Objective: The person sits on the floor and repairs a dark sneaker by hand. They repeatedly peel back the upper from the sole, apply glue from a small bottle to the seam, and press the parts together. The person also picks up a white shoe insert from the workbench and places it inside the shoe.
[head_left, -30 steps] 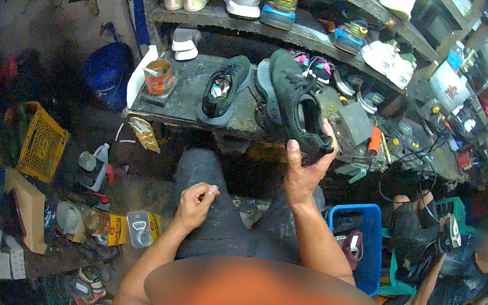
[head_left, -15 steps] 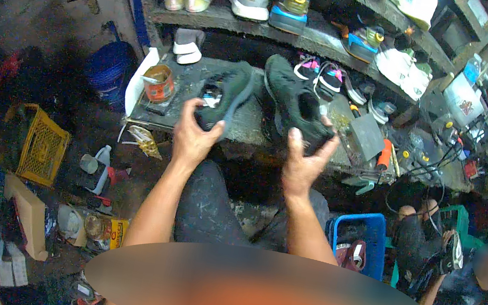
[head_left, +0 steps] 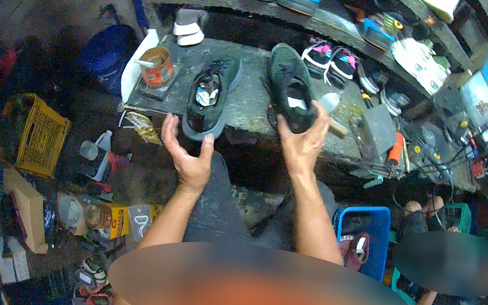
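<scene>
Two dark green-black lace-up shoes are on the worn bench top. My left hand (head_left: 188,163) is at the heel of the left shoe (head_left: 214,93), fingers spread, with a gap between fingertips and shoe; its thumb lies at the heel, which overhangs the front edge. White material shows inside this shoe. My right hand (head_left: 303,139) has thumb and fingers around the heel of the right shoe (head_left: 286,70), whose laces face up; a pale piece shows inside it.
Shelves (head_left: 328,25) of shoes stand behind the bench (head_left: 244,111), which also holds an orange can (head_left: 157,75) and tools. A yellow crate (head_left: 45,140) is at left. A blue basket (head_left: 374,218) and a co-worker's arm (head_left: 424,302) are at right.
My left hand rose to the left shoe, gripped it, then opened as the shoe shifted toward me. The right shoe, earlier held tilted, now sits flatter on the bench, still in my right hand.
</scene>
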`<state>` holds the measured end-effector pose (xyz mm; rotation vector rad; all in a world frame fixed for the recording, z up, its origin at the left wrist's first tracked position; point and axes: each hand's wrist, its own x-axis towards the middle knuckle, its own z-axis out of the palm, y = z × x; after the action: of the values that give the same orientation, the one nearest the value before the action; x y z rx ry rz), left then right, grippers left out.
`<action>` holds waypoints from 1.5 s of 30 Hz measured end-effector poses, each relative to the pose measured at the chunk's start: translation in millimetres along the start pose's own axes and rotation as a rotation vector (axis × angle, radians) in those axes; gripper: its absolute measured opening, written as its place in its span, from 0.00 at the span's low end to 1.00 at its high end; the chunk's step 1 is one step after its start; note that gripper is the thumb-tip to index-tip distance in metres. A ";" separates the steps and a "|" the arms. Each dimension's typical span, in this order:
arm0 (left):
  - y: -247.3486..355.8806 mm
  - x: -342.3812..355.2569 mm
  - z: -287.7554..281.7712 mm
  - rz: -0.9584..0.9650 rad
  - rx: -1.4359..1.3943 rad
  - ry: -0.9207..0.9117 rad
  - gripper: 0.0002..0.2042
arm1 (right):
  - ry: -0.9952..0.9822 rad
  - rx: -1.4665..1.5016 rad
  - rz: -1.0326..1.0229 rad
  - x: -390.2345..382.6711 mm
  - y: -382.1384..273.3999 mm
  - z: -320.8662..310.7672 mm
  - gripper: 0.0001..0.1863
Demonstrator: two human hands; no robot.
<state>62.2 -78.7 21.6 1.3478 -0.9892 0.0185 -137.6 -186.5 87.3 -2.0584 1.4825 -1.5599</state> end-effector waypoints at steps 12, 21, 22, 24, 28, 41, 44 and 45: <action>-22.5 -22.5 11.4 -0.195 -0.009 -0.019 0.52 | -0.052 0.051 0.036 134.7 -7.5 184.8 0.42; -50.3 -16.3 -0.9 0.002 0.005 0.013 0.48 | -0.141 0.235 0.242 175.5 -17.5 290.9 0.28; -52.5 -15.0 -0.8 0.013 0.004 0.011 0.48 | -0.087 0.259 0.333 173.7 -15.5 291.2 0.31; -54.4 -14.6 -0.7 0.004 -0.004 0.006 0.49 | 0.037 0.435 0.332 168.0 -7.7 283.9 0.47; -54.6 -17.9 0.2 0.009 0.027 0.004 0.49 | 0.106 0.124 0.217 154.6 15.3 247.2 0.50; -23.3 11.3 16.8 0.003 -0.069 -0.244 0.16 | -0.296 0.604 0.035 27.1 -8.8 85.2 0.31; -23.7 53.1 19.5 -0.324 -0.291 -0.162 0.13 | -0.540 0.565 -0.134 9.2 -3.0 62.7 0.42; -26.6 73.4 24.0 -0.304 -0.228 -0.135 0.13 | -0.556 0.522 -0.230 2.3 -4.1 59.1 0.47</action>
<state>107.7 -143.4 41.9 1.2868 -0.8607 -0.4078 -87.9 -210.2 65.3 -2.1256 0.5905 -1.1269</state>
